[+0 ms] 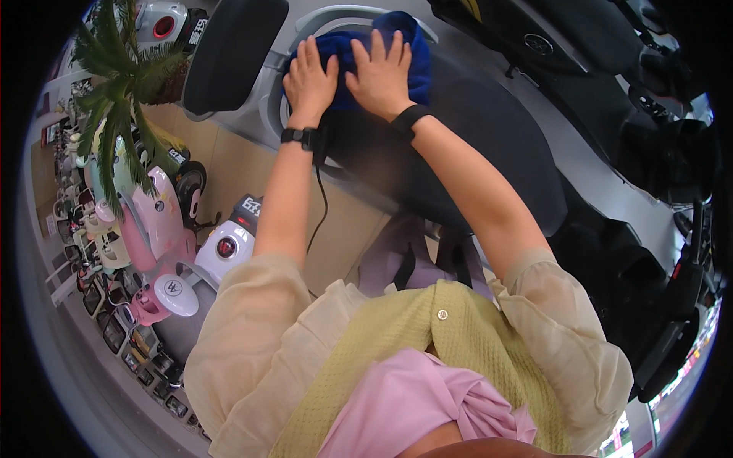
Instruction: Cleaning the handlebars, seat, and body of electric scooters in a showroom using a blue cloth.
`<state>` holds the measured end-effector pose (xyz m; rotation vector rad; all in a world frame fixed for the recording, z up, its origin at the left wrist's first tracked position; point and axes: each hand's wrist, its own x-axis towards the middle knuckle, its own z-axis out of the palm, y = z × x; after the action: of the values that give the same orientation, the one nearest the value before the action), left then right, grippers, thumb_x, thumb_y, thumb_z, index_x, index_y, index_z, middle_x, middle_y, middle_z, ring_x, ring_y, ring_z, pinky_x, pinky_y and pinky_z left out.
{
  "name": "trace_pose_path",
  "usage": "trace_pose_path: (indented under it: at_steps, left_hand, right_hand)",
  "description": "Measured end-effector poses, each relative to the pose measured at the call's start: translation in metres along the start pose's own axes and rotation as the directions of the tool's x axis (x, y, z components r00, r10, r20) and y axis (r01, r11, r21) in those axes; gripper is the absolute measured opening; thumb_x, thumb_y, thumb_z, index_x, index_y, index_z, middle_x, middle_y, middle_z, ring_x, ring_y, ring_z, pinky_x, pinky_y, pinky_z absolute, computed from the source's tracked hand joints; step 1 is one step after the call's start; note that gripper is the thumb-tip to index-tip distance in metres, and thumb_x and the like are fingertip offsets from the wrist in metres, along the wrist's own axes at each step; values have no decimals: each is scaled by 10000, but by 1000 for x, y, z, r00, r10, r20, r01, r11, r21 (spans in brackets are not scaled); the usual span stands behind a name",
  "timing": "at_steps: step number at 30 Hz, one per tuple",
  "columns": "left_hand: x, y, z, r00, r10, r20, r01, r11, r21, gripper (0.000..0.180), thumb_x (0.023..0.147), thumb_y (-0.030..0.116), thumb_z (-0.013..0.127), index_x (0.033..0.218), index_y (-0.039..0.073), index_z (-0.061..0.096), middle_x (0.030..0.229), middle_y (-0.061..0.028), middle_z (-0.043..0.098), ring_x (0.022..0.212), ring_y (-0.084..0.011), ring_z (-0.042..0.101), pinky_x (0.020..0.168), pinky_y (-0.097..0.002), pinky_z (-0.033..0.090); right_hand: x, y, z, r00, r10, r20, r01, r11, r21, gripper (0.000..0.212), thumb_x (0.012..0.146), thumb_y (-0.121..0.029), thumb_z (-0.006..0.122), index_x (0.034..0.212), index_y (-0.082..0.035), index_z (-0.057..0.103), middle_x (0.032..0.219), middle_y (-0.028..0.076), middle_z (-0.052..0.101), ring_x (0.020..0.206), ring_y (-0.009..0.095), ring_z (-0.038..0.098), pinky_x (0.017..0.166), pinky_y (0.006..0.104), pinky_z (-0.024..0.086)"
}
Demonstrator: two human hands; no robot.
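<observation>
At the far left, a green palm-like plant [114,95] stands above a pink scooter [158,214], with a white scooter [227,246] just beside it, and a black padded backrest [233,53] comes next. The left hand [311,80] rests palm down on the left part of a blue cloth [343,49], its fingers stretched out and fairly close together, its thumb held away from them; it lies flat and grips nothing that can be seen. The cloth lies beneath both hands, on the rear end of a long black seat [466,145], within the curve of a pale grey rail [272,111]. It is deep blue and soft-looking, bunched into thick folds, and its far edge rises in a rounded fold beyond the right fingertips. The right hand [382,76], just beside the left, presses flat on the right part of the cloth with its fingers spread wider, likewise grasping nothing visible. Much of the cloth is hidden under the palms, so its full outline cannot be told, and the seat surface below it is covered. Farther right, a dark scooter [569,65] is cut off by the black rim, its details hard to make out.
</observation>
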<state>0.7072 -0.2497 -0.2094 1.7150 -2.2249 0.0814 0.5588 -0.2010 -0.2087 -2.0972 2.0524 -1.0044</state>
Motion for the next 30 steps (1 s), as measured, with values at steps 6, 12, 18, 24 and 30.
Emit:
trace_pose_path:
  at_steps: [6, 12, 18, 24, 30]
  left_hand:
    - [-89, -11, -17, 972, -189, -143, 174, 978, -111, 631, 943, 298, 549, 1445, -20, 339, 1431, -270, 428, 1257, -443, 466, 1021, -520, 400]
    - [-189, 31, -17, 964, -259, -54, 227, 914, -338, 685, 976, 245, 509, 1499, -44, 173, 1469, -330, 283, 1306, -496, 334, 1107, -543, 265]
    - [-261, 91, -37, 995, 87, -41, -96, 944, -316, 563, 925, 246, 611, 1410, 20, 435, 1391, -223, 375, 1213, -409, 393, 1021, -480, 330]
    - [-263, 176, -37, 875, 470, 116, -418, 855, -307, 495, 836, 132, 671, 1310, 76, 539, 1369, -125, 456, 1131, -323, 411, 988, -452, 292]
    - [-268, 295, -8, 831, 551, 75, -457, 754, -473, 510, 761, 39, 630, 1262, 98, 557, 1334, -96, 496, 1151, -312, 416, 1002, -451, 270]
  right_hand:
    - [-44, -32, -21, 948, -308, 77, 297, 946, 127, 494, 817, -275, 651, 1295, -188, 564, 1409, 173, 454, 1325, 500, 328, 1034, 636, 297]
    - [-135, -30, -63, 905, -392, 163, 383, 920, 83, 516, 828, -215, 612, 1338, -223, 532, 1458, 98, 414, 1301, 355, 399, 1031, 504, 344]
    - [-224, 9, -132, 966, -141, 218, 127, 989, 76, 433, 803, -203, 654, 1232, -201, 597, 1365, 71, 523, 1242, 269, 482, 947, 420, 400]
    - [-300, 81, -204, 991, 86, 98, -72, 987, -141, 419, 772, -143, 646, 1185, -208, 619, 1368, 44, 541, 1213, 218, 500, 960, 385, 350]
    - [-355, 149, -252, 954, 296, -50, -296, 955, 12, 527, 644, 20, 618, 1156, -101, 598, 1358, 99, 551, 1175, 306, 497, 983, 425, 383]
